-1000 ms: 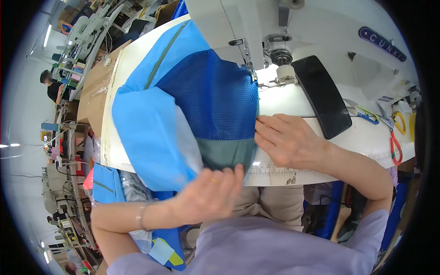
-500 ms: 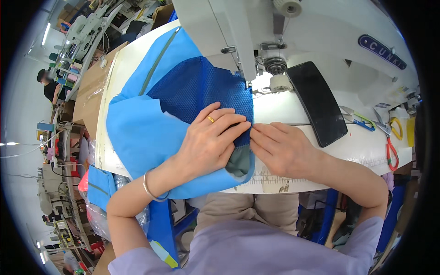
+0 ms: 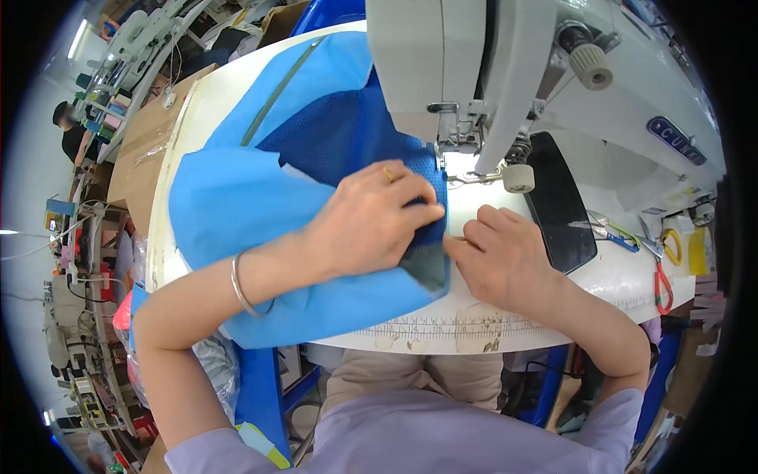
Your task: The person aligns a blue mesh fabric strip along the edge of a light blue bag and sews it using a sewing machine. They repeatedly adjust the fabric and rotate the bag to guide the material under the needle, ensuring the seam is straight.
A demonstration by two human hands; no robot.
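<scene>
Light-blue fabric [image 3: 205, 209] with a zip, dark-blue mesh [image 3: 324, 126] and a grey-green band [image 3: 428, 267] lies under the presser foot of a white sewing machine [image 3: 418, 55]. My left hand [image 3: 367, 221], wearing a ring, rests over the mesh with bent fingers pressed together, gripping the fabric. Just to its right, my right hand [image 3: 501, 257] has curled fingers, with a fingertip and thumb at the fabric's right edge. The thumb is mostly hidden.
A black phone [image 3: 560, 229] lies under the machine arm, beside scissors [image 3: 662, 276]. The white tabletop [image 3: 379, 336] has a printed ruler along its front. Cardboard [image 3: 138, 158] adjoins it at left. Another person [image 3: 75, 138] is at machines in the far left.
My left hand has risen from the fabric's front edge onto the mesh, and light-blue fabric now folds over the band. My right hand's fingers are more curled. The whole view has shifted.
</scene>
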